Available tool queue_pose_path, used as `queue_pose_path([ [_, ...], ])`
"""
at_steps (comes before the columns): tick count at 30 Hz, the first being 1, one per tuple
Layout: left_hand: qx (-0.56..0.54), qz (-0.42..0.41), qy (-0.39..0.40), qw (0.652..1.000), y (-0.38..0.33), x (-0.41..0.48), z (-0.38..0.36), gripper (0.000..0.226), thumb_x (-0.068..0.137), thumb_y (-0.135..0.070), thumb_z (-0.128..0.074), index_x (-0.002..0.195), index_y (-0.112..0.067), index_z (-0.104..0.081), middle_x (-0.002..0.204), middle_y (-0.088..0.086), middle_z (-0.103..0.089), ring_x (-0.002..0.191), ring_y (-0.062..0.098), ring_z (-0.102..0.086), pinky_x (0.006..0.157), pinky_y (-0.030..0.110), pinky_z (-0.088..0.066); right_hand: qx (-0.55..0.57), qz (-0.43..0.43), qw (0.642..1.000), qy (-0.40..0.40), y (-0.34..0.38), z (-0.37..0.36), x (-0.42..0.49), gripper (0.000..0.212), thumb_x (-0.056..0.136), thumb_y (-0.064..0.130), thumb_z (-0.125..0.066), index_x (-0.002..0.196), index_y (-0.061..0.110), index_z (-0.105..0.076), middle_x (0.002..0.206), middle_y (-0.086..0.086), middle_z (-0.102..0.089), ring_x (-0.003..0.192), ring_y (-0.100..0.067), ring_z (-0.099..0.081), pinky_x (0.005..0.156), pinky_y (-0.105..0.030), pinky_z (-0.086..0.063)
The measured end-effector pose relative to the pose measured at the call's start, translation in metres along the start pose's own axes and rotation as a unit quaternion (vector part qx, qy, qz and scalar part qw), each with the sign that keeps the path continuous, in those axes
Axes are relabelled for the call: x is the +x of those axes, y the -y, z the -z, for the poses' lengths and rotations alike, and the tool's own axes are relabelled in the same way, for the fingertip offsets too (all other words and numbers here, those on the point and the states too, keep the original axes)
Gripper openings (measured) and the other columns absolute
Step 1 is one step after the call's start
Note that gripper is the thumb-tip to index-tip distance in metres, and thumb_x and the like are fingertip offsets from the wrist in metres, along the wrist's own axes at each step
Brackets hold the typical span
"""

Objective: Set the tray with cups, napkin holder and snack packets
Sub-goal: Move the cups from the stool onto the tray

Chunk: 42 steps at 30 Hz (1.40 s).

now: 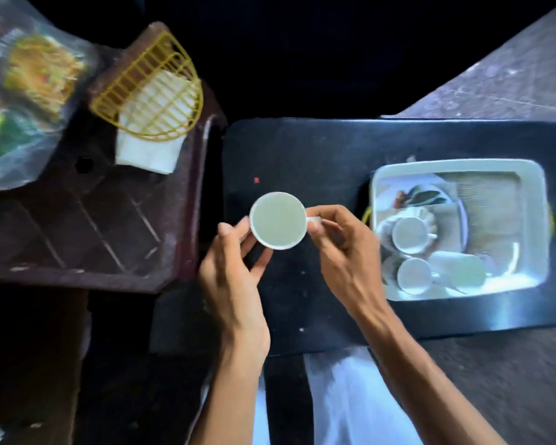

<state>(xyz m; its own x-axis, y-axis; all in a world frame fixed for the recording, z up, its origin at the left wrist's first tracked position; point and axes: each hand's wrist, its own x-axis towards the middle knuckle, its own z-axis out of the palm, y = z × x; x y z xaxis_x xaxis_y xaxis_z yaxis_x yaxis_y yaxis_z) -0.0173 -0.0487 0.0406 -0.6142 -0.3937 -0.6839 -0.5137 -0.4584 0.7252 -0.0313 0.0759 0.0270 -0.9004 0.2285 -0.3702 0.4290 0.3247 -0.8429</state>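
Observation:
A white cup (278,220) is held above the black table, mouth up. My right hand (341,252) pinches its handle; my left hand (235,268) cups its left side with thumb and fingers. The dark brown tray (87,220) lies to the left. On its far end a yellow wire napkin holder (154,91) lies tipped over white napkins (148,152). Clear snack packets (29,88) rest across the tray's far left corner, blurred. Three more white cups (410,234) stand or lie in a white tub (540,220) on the right.
The black table (302,149) carries the white tub, which also holds a patterned plate (424,195). The tray overlaps the table's left edge. A grey stone floor (501,85) shows at the top right. My pale trousers (350,396) are below.

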Motion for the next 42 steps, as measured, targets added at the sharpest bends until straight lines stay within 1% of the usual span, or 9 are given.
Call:
queue_pose_path([
  [6, 0.040, 0.061, 0.157, 0.985, 0.037, -0.045, -0.077, 0.044, 0.108, -0.035, -0.041, 0.115, -0.007, -0.074, 0.113, 0.001, -0.079, 0.112, 0.015, -0.072, 0.089, 0.037, -0.063, -0.016, -0.027, 0.996, -0.080, -0.029, 0.122, 0.006, 0.014, 0.093, 0.009, -0.067, 0.094, 0.022, -0.072, 0.090, 0.015, -0.075, 0.085, 0.001, -0.070, 0.071, -0.008, -0.049],
  [9, 0.047, 0.077, 0.196, 0.977, 0.049, -0.063, -0.114, 0.040, 0.107, -0.034, -0.043, 0.117, -0.011, -0.073, 0.115, 0.004, -0.078, 0.109, 0.013, -0.073, 0.088, 0.035, -0.063, -0.013, -0.038, 0.994, -0.103, -0.044, 0.171, 0.011, 0.015, 0.095, 0.014, -0.066, 0.092, 0.028, -0.070, 0.095, 0.007, -0.076, 0.092, -0.008, -0.071, 0.081, -0.020, -0.054],
  [14, 0.067, 0.100, 0.197, 0.973, 0.063, -0.073, -0.152, 0.039, 0.105, -0.035, -0.046, 0.124, -0.009, -0.070, 0.121, 0.008, -0.074, 0.108, 0.017, -0.071, 0.087, 0.034, -0.062, -0.004, -0.060, 0.988, -0.141, -0.081, 0.228, 0.027, 0.015, 0.097, 0.017, -0.064, 0.090, 0.029, -0.068, 0.088, 0.005, -0.071, 0.080, -0.005, -0.065, 0.078, -0.023, -0.051],
  [19, 0.085, 0.093, 0.177, 0.976, 0.075, -0.071, -0.162, 0.038, 0.106, -0.035, -0.046, 0.120, -0.010, -0.071, 0.119, 0.011, -0.074, 0.107, 0.021, -0.071, 0.089, 0.037, -0.062, -0.009, -0.075, 0.988, -0.136, -0.119, 0.250, 0.045, 0.011, 0.096, 0.011, -0.064, 0.099, 0.021, -0.068, 0.096, -0.005, -0.071, 0.088, -0.018, -0.066, 0.089, -0.040, -0.055],
  [25, 0.107, 0.078, 0.170, 0.977, 0.084, -0.069, -0.162, 0.035, 0.106, -0.036, -0.047, 0.111, -0.015, -0.075, 0.104, 0.003, -0.075, 0.099, 0.017, -0.071, 0.084, 0.034, -0.063, -0.020, -0.100, 0.988, -0.118, -0.149, 0.258, 0.057, 0.009, 0.095, 0.013, -0.066, 0.103, 0.016, -0.070, 0.099, -0.007, -0.073, 0.095, -0.028, -0.070, 0.093, -0.044, -0.057],
  [28, 0.109, 0.080, 0.162, 0.978, 0.088, -0.067, -0.162, 0.035, 0.105, -0.036, -0.047, 0.114, -0.014, -0.074, 0.104, 0.004, -0.075, 0.097, 0.017, -0.071, 0.083, 0.033, -0.063, -0.040, -0.101, 0.988, -0.105, -0.156, 0.260, 0.057, 0.009, 0.095, 0.012, -0.066, 0.103, 0.014, -0.070, 0.098, -0.006, -0.073, 0.091, -0.023, -0.069, 0.092, -0.046, -0.057],
  [33, 0.124, 0.077, 0.154, 0.977, 0.090, -0.064, -0.160, 0.035, 0.105, -0.036, -0.047, 0.114, -0.016, -0.074, 0.104, 0.003, -0.075, 0.097, 0.015, -0.073, 0.086, 0.036, -0.063, -0.063, -0.099, 0.989, -0.091, -0.160, 0.258, 0.053, 0.010, 0.096, 0.011, -0.064, 0.101, 0.018, -0.070, 0.094, 0.001, -0.073, 0.085, -0.017, -0.069, 0.079, -0.039, -0.058],
  [37, 0.127, 0.073, 0.154, 0.977, 0.090, -0.062, -0.159, 0.034, 0.105, -0.037, -0.047, 0.111, -0.019, -0.076, 0.106, 0.004, -0.075, 0.097, 0.015, -0.073, 0.091, 0.041, -0.062, -0.058, -0.093, 0.990, -0.090, -0.163, 0.256, 0.053, 0.011, 0.095, 0.009, -0.064, 0.100, 0.017, -0.069, 0.098, -0.002, -0.074, 0.088, -0.019, -0.068, 0.065, -0.012, -0.054],
  [42, 0.127, 0.071, 0.149, 0.978, 0.089, -0.060, -0.155, 0.035, 0.105, -0.038, -0.048, 0.112, -0.019, -0.076, 0.106, 0.003, -0.075, 0.099, 0.017, -0.073, 0.092, 0.043, -0.061, -0.064, -0.090, 0.990, -0.088, -0.166, 0.256, 0.054, 0.012, 0.095, 0.007, -0.064, 0.100, 0.016, -0.069, 0.098, 0.001, -0.073, 0.085, -0.006, -0.066, 0.061, -0.003, -0.049],
])
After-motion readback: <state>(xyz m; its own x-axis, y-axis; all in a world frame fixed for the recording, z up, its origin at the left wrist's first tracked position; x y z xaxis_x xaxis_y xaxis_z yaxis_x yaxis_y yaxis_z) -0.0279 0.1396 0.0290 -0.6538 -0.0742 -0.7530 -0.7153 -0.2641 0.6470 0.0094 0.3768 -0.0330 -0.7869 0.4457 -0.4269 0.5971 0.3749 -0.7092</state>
